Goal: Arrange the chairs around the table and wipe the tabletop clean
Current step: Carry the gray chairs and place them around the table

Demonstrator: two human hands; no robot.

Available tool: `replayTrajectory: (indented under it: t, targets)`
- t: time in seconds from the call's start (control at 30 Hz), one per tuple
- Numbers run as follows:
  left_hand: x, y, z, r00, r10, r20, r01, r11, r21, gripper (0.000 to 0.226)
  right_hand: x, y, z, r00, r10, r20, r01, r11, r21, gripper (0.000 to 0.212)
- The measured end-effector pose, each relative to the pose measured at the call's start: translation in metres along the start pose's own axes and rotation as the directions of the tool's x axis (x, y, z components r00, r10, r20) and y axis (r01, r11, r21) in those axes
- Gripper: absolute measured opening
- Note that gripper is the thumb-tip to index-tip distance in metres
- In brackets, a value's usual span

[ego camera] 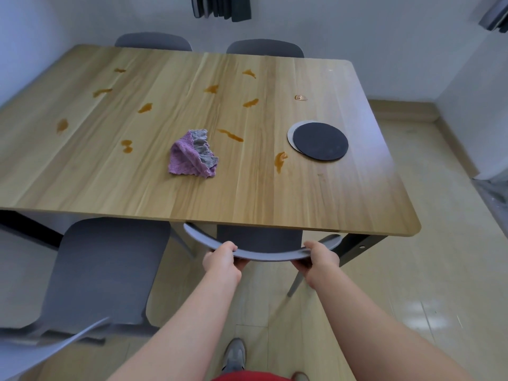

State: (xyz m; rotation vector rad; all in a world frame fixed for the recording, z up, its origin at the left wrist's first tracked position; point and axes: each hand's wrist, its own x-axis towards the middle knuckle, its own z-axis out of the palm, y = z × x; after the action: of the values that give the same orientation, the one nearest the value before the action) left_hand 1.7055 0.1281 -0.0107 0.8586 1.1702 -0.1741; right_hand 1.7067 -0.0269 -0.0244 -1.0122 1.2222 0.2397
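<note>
A wooden table [247, 193] carries several orange-brown stains [230, 134] and a crumpled purple and grey cloth [192, 155] near its middle. A grey chair [261, 240] sits pushed partly under the near edge. My left hand [222, 259] and my right hand [320, 259] both grip its curved backrest rim. A second grey chair [107, 270] stands pulled out to the left. Two more chair backs [153, 41] [265, 48] show along the far side.
Two stacked round mats [319, 141], dark over grey, lie on the table's right part, with a small clear spot [301, 98] beyond them. Tiled floor [439, 243] opens to the right. Walls close in behind and at the right. My shoe [233, 356] is below.
</note>
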Motion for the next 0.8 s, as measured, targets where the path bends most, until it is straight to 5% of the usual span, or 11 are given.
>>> replayTrajectory:
  t: [0.17,0.67,0.8]
  targets:
    - [-0.001,-0.005,-0.006,0.999,0.014,-0.03,-0.014,1.0,0.01,0.041,-0.014,0.03,0.004,0.973,-0.03,0.23,0.001,0.992,0.125,0.013]
    - [0.023,0.022,-0.016,0.999,0.02,0.041,-0.031,0.96,0.279,0.014,-0.023,0.026,0.021,0.985,0.003,0.172,0.004,0.999,-0.04,0.019]
    - [0.024,0.025,-0.026,0.988,-0.023,0.153,-0.027,0.949,0.315,0.012,-0.033,0.046,0.027,0.996,-0.04,0.085,0.032,0.996,0.088,0.019]
